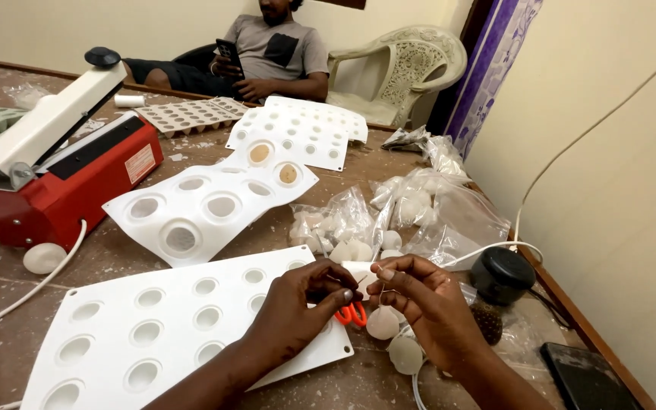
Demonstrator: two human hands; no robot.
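**A:** What does the head view show close to the wearer?

**B:** Two bare hands meet above the near edge of a worn, speckled table (214,247). The left hand (298,307) has its fingers curled and pinched together; the right hand (427,300) is pinched too, thumb against forefinger. Between them sits a small white piece (360,271), and both hands seem to grip it or a thin wick-like thread at it; which one cannot be told. Orange-handled scissors (352,313) lie just under the left fingertips.

**A:** What is under and around the hands?

**B:** A white mould sheet with round cups (153,334) lies along the near edge, under the left hand. Two pale round pieces (392,338) rest just beneath the right hand. A dark phone (586,376) lies at the near right corner, and a black round lid-like object (503,275) sits by the right edge.

**A:** And farther back?

**B:** Toward the middle lies a second white mould (206,205) with larger cups, two of them filled with tan material. Clear plastic bags (419,209) holding pale pieces spread toward the right edge. A red heat sealer with a white raised arm (70,167) stands at the left edge. More mould trays (298,129) lie near the far edge.

**A:** Anyone else?

**B:** A seated person (267,57) beyond the far edge holds a phone, beside a white plastic chair (408,64).
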